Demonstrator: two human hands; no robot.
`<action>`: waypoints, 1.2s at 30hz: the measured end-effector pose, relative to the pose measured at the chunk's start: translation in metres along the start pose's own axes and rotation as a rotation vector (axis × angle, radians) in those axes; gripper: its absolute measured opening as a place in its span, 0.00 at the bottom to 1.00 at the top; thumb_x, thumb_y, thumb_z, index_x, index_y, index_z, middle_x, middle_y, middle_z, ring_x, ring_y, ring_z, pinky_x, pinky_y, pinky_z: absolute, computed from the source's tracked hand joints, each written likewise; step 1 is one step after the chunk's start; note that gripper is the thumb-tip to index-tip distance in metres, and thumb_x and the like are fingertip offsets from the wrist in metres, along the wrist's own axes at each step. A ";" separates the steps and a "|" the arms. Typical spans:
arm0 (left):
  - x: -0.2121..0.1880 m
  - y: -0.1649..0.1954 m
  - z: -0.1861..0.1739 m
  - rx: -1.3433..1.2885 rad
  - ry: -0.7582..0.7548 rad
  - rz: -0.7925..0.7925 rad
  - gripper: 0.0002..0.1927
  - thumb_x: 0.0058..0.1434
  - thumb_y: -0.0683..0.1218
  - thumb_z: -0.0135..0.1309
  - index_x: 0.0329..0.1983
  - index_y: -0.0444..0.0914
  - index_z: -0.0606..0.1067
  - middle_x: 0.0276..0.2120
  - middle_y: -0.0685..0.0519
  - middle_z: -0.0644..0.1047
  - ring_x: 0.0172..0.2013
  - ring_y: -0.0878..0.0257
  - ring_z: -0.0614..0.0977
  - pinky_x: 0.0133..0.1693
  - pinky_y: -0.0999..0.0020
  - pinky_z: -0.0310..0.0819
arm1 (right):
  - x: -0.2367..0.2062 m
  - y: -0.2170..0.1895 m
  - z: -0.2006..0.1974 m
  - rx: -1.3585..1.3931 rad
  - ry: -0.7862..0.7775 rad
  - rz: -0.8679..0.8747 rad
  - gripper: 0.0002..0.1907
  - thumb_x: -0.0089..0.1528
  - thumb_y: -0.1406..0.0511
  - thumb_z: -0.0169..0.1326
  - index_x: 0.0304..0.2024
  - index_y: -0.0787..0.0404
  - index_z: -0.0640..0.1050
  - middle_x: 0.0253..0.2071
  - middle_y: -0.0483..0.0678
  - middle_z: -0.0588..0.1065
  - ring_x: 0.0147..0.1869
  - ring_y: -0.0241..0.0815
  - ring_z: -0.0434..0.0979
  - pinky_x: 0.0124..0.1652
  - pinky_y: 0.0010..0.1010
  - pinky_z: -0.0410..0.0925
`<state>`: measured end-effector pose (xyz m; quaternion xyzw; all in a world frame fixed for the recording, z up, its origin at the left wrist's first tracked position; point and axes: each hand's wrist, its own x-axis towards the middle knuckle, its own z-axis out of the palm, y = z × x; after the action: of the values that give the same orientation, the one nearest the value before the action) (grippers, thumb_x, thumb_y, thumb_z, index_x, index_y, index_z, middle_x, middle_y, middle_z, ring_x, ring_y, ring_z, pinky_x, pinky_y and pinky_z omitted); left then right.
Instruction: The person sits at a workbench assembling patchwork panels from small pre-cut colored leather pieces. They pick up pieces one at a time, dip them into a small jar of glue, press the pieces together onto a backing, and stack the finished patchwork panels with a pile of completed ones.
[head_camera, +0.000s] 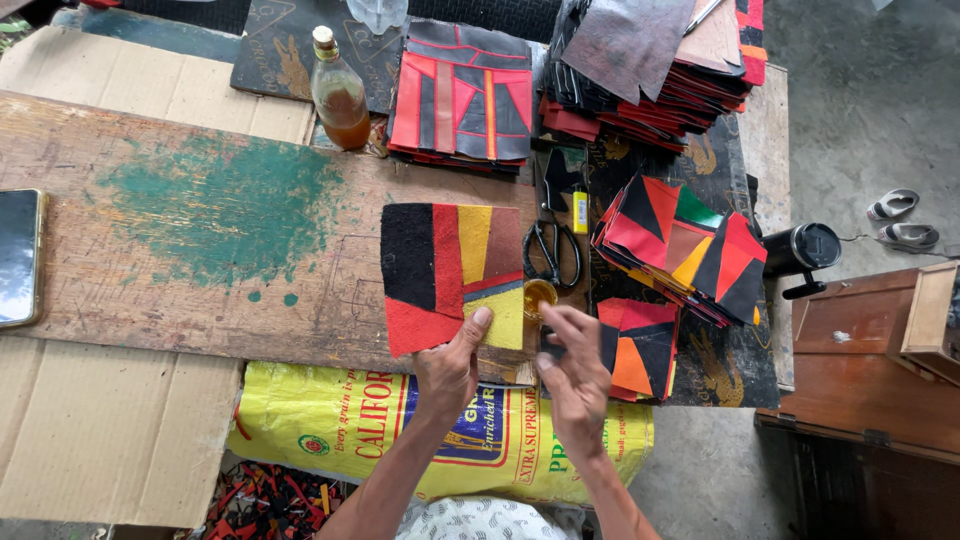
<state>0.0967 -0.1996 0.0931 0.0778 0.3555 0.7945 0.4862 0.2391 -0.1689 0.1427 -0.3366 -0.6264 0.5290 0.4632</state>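
Note:
A patchwork square (450, 270) of black, red, yellow and brown pieces lies on the wooden board (200, 240). My left hand (450, 365) presses its near edge with the thumb on the yellow patch. My right hand (572, 375) hovers just right of it, fingers pinched over a small round container of amber liquid (538, 294). Whether the fingers hold something small I cannot tell. Black scissors (552, 252) lie just beyond the container.
Stacks of patchwork squares sit at the back (465, 95), back right (650, 65), right (685, 245) and near right (640, 350). A bottle of amber liquid (340, 95) stands behind. A phone (18, 255) lies far left, a yellow sack (330, 425) below the board, a black mug (805, 250) at right.

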 end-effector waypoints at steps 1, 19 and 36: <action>-0.001 -0.001 0.001 -0.005 -0.018 0.023 0.20 0.64 0.36 0.59 0.58 0.28 0.71 0.49 0.42 0.79 0.47 0.57 0.82 0.51 0.64 0.81 | 0.005 0.001 0.002 0.184 -0.043 0.114 0.34 0.57 0.78 0.47 0.67 0.62 0.70 0.65 0.46 0.64 0.58 0.38 0.69 0.58 0.30 0.66; -0.005 0.011 0.014 0.212 0.075 0.197 0.15 0.63 0.40 0.61 0.51 0.29 0.75 0.43 0.47 0.81 0.39 0.63 0.83 0.42 0.67 0.81 | -0.012 0.002 0.013 -0.125 -0.109 0.038 0.33 0.59 0.78 0.46 0.69 0.62 0.70 0.67 0.49 0.66 0.70 0.41 0.65 0.66 0.30 0.62; -0.013 0.023 0.002 0.618 0.219 0.506 0.14 0.65 0.45 0.60 0.48 0.31 0.76 0.41 0.51 0.80 0.38 0.63 0.78 0.43 0.68 0.73 | -0.017 -0.014 0.037 -0.542 -0.044 -0.154 0.21 0.61 0.74 0.51 0.58 0.63 0.76 0.59 0.52 0.71 0.66 0.49 0.65 0.65 0.38 0.59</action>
<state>0.0878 -0.2163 0.1124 0.2201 0.5967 0.7483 0.1886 0.2116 -0.2004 0.1516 -0.3881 -0.7787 0.3125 0.3812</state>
